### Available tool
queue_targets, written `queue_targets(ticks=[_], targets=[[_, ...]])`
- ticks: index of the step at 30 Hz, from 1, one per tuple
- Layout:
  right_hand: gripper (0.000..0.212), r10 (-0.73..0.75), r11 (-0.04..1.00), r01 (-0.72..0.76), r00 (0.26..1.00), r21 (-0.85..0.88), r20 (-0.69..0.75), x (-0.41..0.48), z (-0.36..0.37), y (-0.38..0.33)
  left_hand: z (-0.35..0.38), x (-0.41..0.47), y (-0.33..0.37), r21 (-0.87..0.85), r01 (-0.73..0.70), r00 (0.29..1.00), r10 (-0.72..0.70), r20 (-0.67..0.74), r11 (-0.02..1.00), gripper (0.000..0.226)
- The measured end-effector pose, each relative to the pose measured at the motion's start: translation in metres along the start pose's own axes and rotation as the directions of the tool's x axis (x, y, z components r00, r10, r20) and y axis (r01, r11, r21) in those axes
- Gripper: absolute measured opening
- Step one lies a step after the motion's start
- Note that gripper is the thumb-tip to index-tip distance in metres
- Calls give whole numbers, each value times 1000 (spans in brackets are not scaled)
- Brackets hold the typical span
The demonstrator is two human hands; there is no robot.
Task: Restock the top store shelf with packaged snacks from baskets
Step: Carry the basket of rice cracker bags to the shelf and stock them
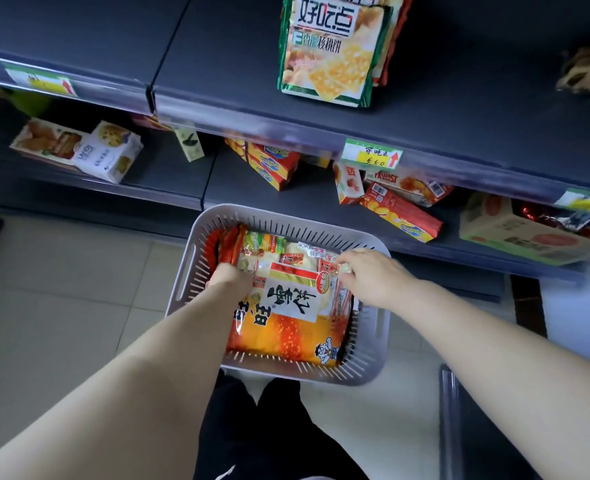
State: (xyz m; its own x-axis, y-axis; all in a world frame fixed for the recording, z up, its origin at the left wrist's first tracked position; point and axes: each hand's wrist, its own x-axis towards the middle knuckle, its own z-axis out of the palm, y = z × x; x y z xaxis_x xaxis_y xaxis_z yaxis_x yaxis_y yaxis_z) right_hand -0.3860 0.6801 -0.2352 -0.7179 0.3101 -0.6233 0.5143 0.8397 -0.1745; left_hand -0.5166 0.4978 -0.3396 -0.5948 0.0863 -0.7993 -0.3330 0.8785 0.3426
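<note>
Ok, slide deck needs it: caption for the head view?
Left hand and right hand grip a snack bag in a grey basket.

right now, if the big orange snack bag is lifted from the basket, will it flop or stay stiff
Probably floppy: the orange snack bag is a crinkled film pack. Likely light for its size, and its glossy surface may slip.
</note>
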Motion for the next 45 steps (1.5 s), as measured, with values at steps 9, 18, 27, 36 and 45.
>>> queue_targets(ticks=[9, 18, 27, 36, 45], targets=[[42, -9, 1000, 9, 1000, 11, 19, 11, 6, -13, -4, 5, -6, 59, -4, 984, 15, -178, 998, 15], [42, 27, 999, -28, 998, 19, 54, 15, 7, -12, -3, 0, -8, 12, -80, 978, 81, -193, 997, 26], [57, 62, 990, -71, 995, 120, 72, 9, -14, -20, -34, -70, 23, 259, -483, 857, 512, -55, 836, 19], [89, 181, 922, -130, 977, 365, -110, -7, -30, -19, -65, -105, 67, 358, -691, 680, 733, 27, 628, 28], [47, 241, 511, -109, 970, 852, -20, -19, -8, -2, -90, -121, 109, 283, -757, 589, 803, -94, 589, 30]])
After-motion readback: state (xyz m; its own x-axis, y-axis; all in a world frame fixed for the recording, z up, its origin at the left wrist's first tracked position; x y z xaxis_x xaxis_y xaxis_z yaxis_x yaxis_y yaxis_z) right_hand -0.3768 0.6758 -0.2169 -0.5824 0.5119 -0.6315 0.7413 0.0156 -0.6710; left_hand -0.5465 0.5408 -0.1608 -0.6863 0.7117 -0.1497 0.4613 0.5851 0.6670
